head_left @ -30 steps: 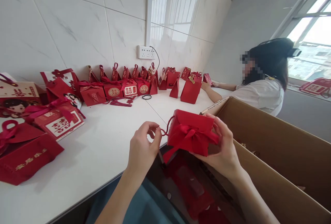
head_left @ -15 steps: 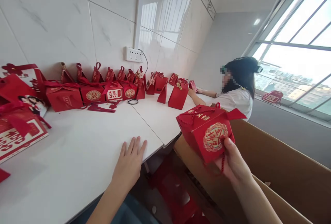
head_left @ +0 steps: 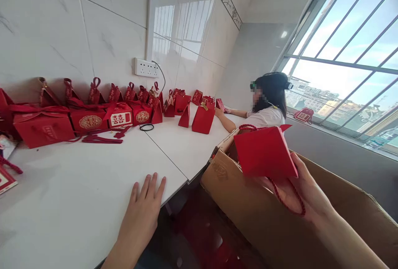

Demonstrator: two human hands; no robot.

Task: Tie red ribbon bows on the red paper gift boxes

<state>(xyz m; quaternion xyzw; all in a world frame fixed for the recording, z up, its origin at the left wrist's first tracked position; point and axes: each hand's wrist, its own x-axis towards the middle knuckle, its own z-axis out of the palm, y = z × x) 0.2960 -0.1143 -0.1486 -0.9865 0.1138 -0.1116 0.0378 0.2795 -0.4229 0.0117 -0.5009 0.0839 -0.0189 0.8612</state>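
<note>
In my right hand [head_left: 306, 188] is a red gift box [head_left: 264, 153], held by its right side over the cardboard carton. A plain red face of it is turned toward me, and a twisted red cord handle [head_left: 289, 202] hangs below. My left hand [head_left: 143, 207] lies flat on the white table [head_left: 93, 186] near its edge, fingers spread, holding nothing. The nearest things to it on the table are a black ring-shaped band [head_left: 146, 127] and a dark red ribbon strip [head_left: 102, 139].
Several red gift boxes [head_left: 90, 120] stand along the tiled wall, below a power socket [head_left: 146, 68]. A large open carton [head_left: 236, 198] stands right of the table. Beyond it a co-worker [head_left: 264, 111] sits with hands at a small red box. A small red bag [head_left: 304, 115] rests on the windowsill.
The gift box in my right hand has turned, so its round gold emblem no longer shows. My view has swung right; my left hand stays flat on the table.
</note>
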